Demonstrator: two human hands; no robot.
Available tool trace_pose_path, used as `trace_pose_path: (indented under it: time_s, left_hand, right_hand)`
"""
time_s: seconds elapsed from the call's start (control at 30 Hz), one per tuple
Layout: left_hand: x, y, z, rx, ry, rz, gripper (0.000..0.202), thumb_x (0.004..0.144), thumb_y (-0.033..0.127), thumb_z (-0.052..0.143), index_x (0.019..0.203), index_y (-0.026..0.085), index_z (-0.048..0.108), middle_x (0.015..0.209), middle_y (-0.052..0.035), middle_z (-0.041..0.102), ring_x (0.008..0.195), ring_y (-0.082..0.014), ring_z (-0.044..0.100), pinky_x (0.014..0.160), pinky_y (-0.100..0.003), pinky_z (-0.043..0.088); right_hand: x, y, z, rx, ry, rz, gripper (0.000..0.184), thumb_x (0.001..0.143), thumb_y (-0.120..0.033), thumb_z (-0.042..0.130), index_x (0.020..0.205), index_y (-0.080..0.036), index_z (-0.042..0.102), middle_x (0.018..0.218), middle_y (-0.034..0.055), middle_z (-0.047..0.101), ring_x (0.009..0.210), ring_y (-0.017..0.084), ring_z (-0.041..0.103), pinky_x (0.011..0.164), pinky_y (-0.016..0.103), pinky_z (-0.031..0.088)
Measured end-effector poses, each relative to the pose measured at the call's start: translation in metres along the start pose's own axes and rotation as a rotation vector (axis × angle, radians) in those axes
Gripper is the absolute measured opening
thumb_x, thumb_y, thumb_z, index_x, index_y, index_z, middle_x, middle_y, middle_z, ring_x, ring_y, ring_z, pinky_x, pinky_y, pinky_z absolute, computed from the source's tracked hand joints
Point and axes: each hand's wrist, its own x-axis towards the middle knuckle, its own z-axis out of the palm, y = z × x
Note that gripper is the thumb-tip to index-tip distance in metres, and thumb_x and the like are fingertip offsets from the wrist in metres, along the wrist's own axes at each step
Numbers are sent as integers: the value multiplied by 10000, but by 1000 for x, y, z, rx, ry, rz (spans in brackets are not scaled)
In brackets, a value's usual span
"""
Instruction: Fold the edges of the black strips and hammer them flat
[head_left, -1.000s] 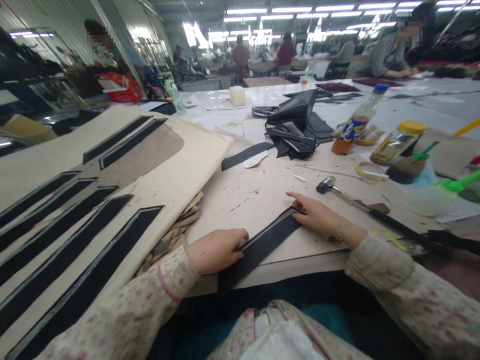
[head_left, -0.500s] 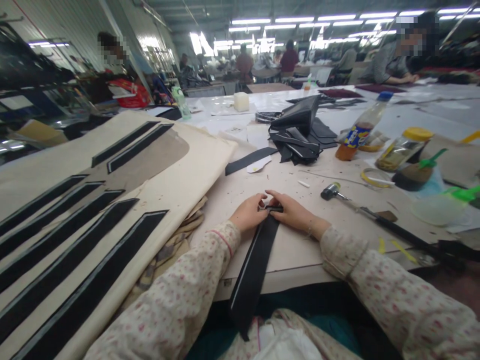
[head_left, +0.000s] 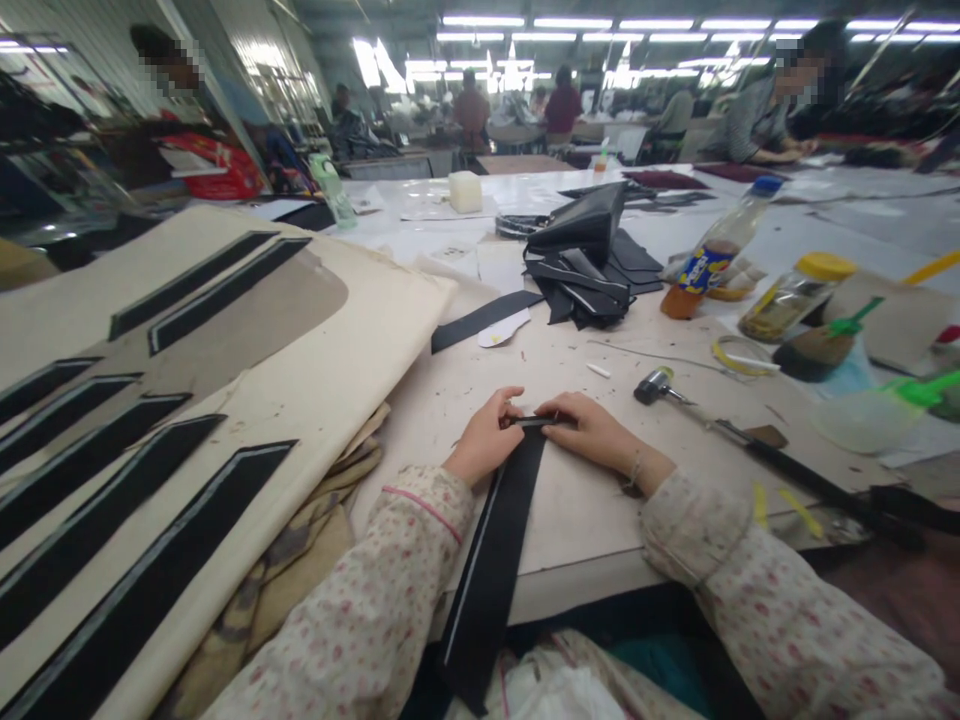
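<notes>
A long black strip (head_left: 499, 560) with a pale line along its left edge lies over the table's near edge, its lower end hanging toward my lap. At its far end the edge is folded over. My left hand (head_left: 491, 430) pinches the left corner of that fold, thumb toward me. My right hand (head_left: 589, 428) grips the right corner, thumb and fingers closed on it. Several similar black strips (head_left: 187, 560) with pale edge lines lie on the cream padded board (head_left: 360, 330) to the left.
A hammer (head_left: 660, 385) lies right of my hands, by a white crayon-like stick (head_left: 598, 370). Beyond stand a Pepsi bottle (head_left: 705, 265), a yellow-lidded jar (head_left: 795, 295) and a pile of black pieces (head_left: 581, 285). Co-workers sit farther back.
Both hands have drawn slightly apart along the folded end, showing more of it between them. The view has shifted a little to the right.
</notes>
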Motion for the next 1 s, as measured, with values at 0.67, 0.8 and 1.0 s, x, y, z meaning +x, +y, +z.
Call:
trace_pose_path:
  time_s: [0.67, 0.8, 1.0]
  left_hand:
    - [1, 5, -29, 286, -150, 117, 462, 809, 339, 513, 1220, 129, 494, 1126, -95, 578, 951, -182, 564, 842, -294, 459]
    - [4, 4, -11, 525, -121, 227, 413, 730, 151, 515, 1139, 155, 567, 1037, -80, 589, 972, -210, 536, 893, -335, 426]
    - [5, 3, -7, 604, -143, 225, 362, 735, 149, 488, 1072, 202, 610, 1010, -62, 577, 994, -221, 517, 914, -344, 414]
  right_hand:
    - [4, -5, 5, -88, 10, 9, 122, 744, -175, 582, 859, -188, 621, 845, 37, 624, 812, 176, 524, 750, 316, 386]
    - [4, -2, 5, -89, 11, -7, 134, 757, -192, 588, 885, -186, 629, 858, 43, 628, 823, 181, 530, 766, 326, 393]
    - [0, 3, -4, -82, -5, -49, 222, 825, -240, 550, 1014, -173, 644, 913, 81, 623, 858, 190, 535, 783, 328, 416]
